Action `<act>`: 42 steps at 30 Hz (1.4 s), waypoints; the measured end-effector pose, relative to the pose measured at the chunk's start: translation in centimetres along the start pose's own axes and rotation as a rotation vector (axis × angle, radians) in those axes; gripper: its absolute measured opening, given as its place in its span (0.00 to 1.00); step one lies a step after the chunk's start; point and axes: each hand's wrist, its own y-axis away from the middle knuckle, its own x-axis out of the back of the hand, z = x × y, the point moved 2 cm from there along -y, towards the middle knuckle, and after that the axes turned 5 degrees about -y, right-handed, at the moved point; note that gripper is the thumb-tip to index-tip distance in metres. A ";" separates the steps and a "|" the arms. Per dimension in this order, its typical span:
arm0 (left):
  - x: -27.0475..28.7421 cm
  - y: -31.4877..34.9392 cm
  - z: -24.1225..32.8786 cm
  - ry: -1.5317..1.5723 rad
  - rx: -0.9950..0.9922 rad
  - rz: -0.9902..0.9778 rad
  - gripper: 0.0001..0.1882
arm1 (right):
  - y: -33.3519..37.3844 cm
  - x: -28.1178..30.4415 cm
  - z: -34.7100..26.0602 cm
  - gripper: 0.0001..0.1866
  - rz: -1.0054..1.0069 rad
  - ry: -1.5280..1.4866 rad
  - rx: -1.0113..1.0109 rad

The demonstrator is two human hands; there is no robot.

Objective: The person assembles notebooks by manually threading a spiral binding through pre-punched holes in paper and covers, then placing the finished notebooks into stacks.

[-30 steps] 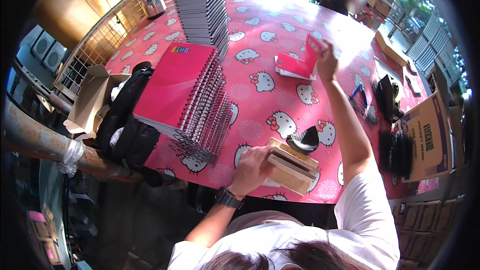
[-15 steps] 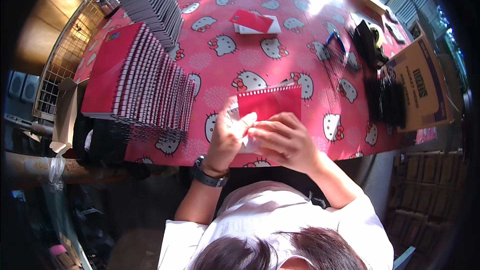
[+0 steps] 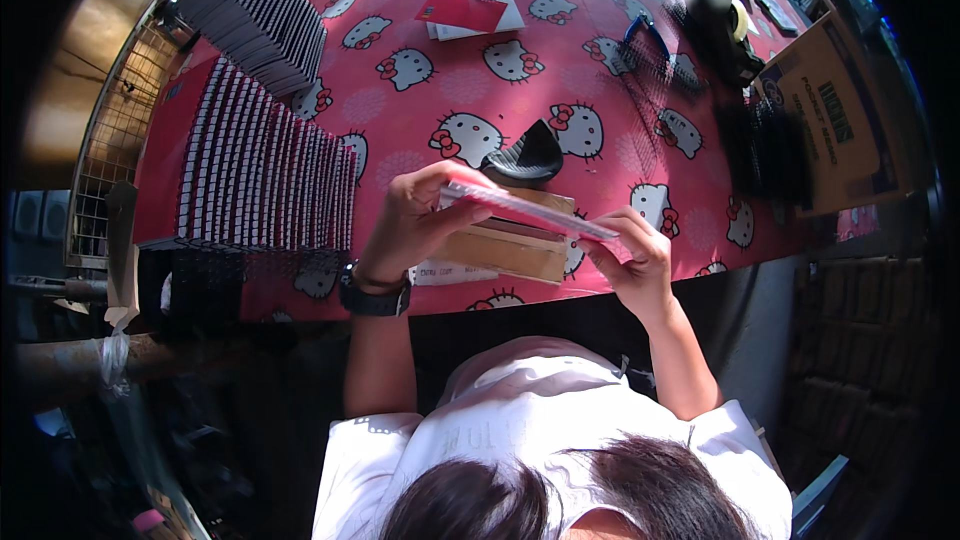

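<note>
A thin red-covered notepad (image 3: 535,212) is held edge-on above the table, slanting down to the right. My left hand (image 3: 415,215) is closed on its left end, with a dark watch on that wrist. My right hand (image 3: 638,255) pinches its right end between thumb and fingers. Under the notepad lies a flat wooden block (image 3: 520,257), partly covered by it and by my left hand. A black, curved, pointed object (image 3: 527,155) stands just behind the block.
Tall stacks of wire-bound red notebooks (image 3: 255,165) and grey-edged ones (image 3: 255,20) fill the left side. A red notepad on white sheets (image 3: 465,15) lies farther back. To the right are blue-handled pliers (image 3: 648,35), black binding wires (image 3: 768,155) and a cardboard box (image 3: 840,130).
The notepad has been lifted and tipped from face-up to edge-on. My right hand has moved from beside my left to the far end. The wooden block and black object now show.
</note>
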 end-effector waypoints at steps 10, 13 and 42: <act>-3.8 2.6 -3.5 0.222 0.066 0.449 0.30 | 0.2 -7.6 2.8 0.20 0.154 -0.859 -0.333; -3.4 1.8 -3.1 0.214 0.098 0.678 0.14 | -1.3 -9.0 3.3 0.16 0.086 -0.786 -0.358; -5.9 1.8 -0.3 -1.086 -0.151 0.355 0.27 | -6.7 3.2 1.7 0.20 -0.163 -0.048 -0.098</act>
